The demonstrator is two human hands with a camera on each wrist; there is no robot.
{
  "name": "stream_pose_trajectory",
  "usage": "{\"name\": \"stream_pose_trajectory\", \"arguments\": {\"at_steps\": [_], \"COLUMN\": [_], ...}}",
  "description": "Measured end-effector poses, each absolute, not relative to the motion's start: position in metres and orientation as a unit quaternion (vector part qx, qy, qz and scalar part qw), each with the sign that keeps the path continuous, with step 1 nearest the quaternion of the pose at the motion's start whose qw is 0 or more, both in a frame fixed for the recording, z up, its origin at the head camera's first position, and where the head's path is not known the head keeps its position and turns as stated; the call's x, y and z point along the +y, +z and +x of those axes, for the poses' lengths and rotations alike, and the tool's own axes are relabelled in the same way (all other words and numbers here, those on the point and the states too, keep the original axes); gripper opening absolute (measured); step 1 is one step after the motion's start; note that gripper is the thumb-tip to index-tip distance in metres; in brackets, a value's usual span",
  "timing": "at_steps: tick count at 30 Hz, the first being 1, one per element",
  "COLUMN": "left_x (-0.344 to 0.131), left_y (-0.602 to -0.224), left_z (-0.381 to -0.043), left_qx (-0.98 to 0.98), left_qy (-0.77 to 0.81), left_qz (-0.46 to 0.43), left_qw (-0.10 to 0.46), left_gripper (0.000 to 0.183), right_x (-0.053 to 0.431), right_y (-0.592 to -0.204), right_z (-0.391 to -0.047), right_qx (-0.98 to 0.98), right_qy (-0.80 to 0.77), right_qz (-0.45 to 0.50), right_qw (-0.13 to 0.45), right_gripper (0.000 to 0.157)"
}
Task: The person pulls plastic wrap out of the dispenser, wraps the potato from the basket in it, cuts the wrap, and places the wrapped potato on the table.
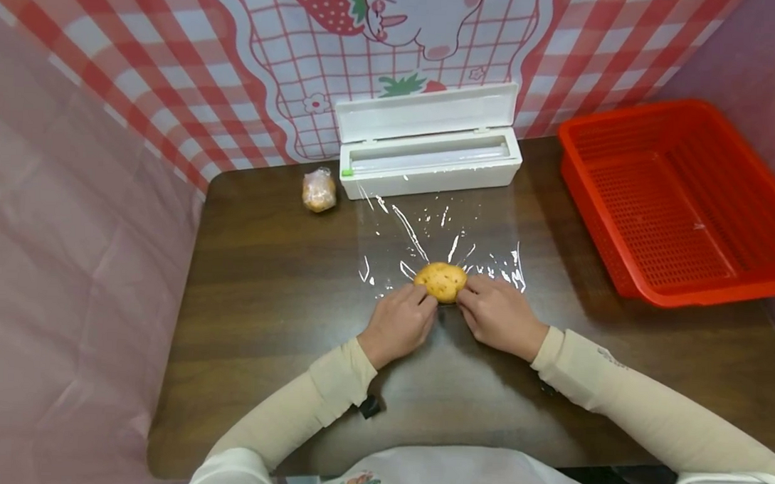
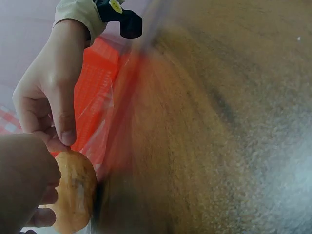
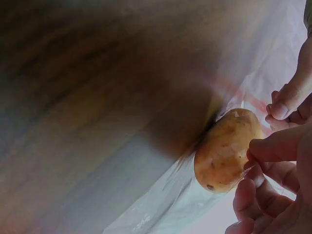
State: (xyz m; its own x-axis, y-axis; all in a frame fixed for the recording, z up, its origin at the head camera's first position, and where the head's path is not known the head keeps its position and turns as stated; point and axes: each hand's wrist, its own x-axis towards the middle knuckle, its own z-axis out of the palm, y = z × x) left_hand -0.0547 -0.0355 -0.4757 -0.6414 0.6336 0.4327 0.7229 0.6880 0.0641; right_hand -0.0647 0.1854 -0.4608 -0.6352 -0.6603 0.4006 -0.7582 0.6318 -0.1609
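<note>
A yellow potato lies on a sheet of clear plastic wrap, near the edge closest to me. In the head view my left hand is at the potato's left side, fingers curled, pinching the near edge of the wrap. On the other side my right hand pinches the wrap too, its fingertips close against the potato. The right wrist view shows film between the thumb and fingers of the right hand, beside the potato. The left hand's fingertips are partly hidden in the left wrist view.
A white wrap dispenser box stands at the back with its lid raised, the film running from it toward me. Left of it sits a small film-wrapped potato-like item. A red plastic basket occupies the right side of the wooden table.
</note>
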Motion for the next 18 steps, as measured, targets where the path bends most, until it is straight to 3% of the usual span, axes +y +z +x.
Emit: {"name": "stream_pose_trajectory", "arguments": {"at_steps": [7, 18], "left_x": [-0.034, -0.034], "left_y": [-0.477, -0.473], "left_z": [-0.056, -0.065], "left_qx": [-0.896, -0.892], "left_qy": [-0.120, -0.128], "left_qz": [-0.376, -0.377], "left_qw": [0.203, 0.214], "left_gripper": [0.012, 0.013], "right_x": [0.186, 0.188], "right_y": [-0.460, -0.459], "right_z": [-0.070, -0.078], "right_qx": [-0.889, -0.889], "right_qy": [0.180, 0.225], "right_qz": [0.383, 0.365], "right_qw": [0.175, 0.162], "right_gripper": [0.006, 0.005]}}
